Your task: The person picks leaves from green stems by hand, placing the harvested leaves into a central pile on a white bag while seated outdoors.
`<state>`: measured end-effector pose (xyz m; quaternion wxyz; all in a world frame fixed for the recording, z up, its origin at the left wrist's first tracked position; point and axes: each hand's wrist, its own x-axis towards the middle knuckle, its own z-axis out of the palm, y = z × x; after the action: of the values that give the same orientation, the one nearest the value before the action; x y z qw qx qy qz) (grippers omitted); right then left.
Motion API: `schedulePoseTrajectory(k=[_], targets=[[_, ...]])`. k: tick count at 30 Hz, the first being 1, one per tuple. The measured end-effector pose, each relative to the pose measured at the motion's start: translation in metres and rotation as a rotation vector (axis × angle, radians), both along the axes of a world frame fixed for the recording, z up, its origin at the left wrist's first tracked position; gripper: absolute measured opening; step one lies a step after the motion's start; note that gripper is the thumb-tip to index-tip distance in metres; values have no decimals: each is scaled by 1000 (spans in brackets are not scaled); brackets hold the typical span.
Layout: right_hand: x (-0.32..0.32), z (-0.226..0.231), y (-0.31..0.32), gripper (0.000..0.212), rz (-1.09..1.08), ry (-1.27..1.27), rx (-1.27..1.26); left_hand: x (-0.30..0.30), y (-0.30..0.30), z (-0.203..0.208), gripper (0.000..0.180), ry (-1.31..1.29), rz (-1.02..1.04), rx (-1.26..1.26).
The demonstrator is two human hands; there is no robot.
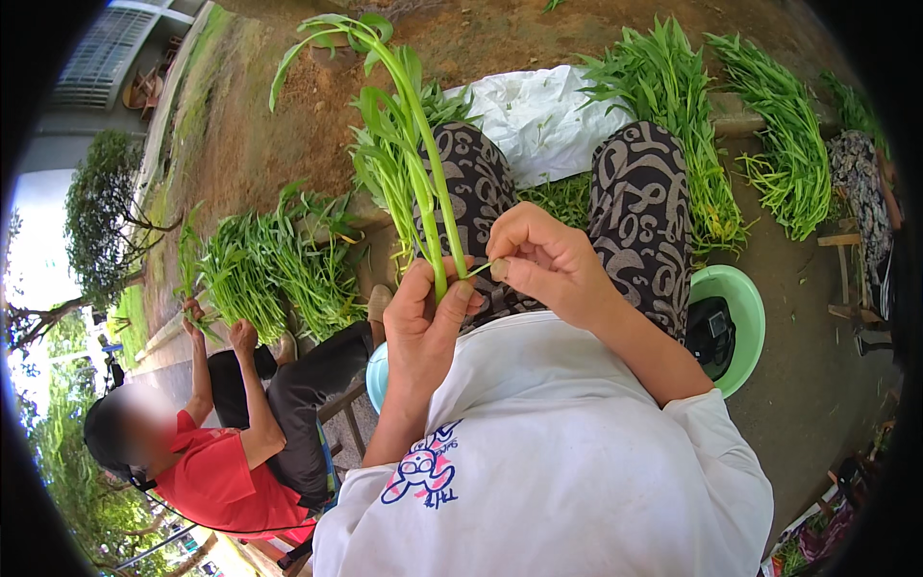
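Note:
Two thick, pale green water spinach stems stand upright in front of me, their leafy tops bending left. My left hand is closed round their lower ends, the thumb pressed against them. Beside it, my right hand is closed in a pinch at the stem base. A thin pale green strip runs from the stems to its fingertips. Behind the held stems, a leafy bunch of greens lies by my left knee. Loose leaves lie between my legs.
A white plastic sheet lies beyond my knees. Heaps of greens rest at the right, far right and left. A green basin holding a black object stands by my right hip. A person in red handles greens at left.

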<state>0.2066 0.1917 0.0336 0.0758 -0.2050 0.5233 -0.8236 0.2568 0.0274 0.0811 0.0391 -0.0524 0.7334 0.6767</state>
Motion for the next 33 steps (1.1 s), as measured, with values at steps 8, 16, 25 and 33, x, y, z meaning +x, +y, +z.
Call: schedulePoseTrajectory(k=[8,16,25,33], targets=[[-11,7,11,4,103,-436,-341,3,-3,-3,18,18,27,-14],[-2,21,7,10,-229,394,363,3,-6,-11,19,60,29,-89],[-5,11,2,23,-425,740,600,3,-2,-4,18,20,31,-37],[4,2,-3,8,76,-119,-43,3,1,-2,19,-15,-9,27]])
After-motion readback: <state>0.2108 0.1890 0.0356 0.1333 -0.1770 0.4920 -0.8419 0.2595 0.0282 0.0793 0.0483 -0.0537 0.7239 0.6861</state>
